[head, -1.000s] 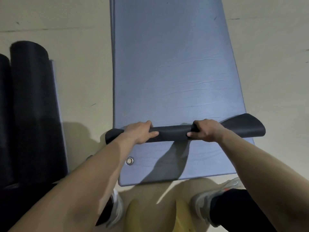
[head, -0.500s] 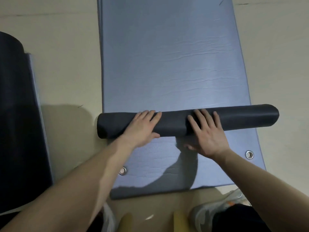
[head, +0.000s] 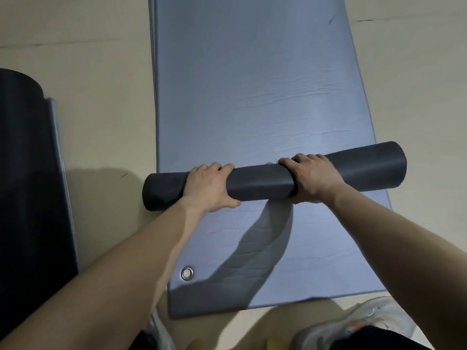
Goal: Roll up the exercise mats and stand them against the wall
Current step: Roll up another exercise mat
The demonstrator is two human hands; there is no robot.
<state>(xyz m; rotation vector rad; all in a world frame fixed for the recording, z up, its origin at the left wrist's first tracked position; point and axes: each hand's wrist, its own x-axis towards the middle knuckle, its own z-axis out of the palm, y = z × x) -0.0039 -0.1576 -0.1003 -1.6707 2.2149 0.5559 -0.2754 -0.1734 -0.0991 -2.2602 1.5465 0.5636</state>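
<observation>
Okay, your left hand (head: 209,186) and right hand (head: 312,179) both curl their fingers over the dark mat roll (head: 262,183), thumbs on the near side, gripping it. The roll lies crosswise on the flat blue-grey mat (head: 252,84), which runs on beyond your fingers and back toward you. A metal eyelet (head: 187,273) sits nearer you than the left fingers. Another dark rolled mat (head: 25,173) lies on the floor (head: 101,109), well left of them.

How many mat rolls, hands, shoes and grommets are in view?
Mat rolls: 2, held roll, left roll
Hands: 2, left hand, right hand
Shoes: 2, left shoe, right shoe
Grommets: 1
Total: 7
</observation>
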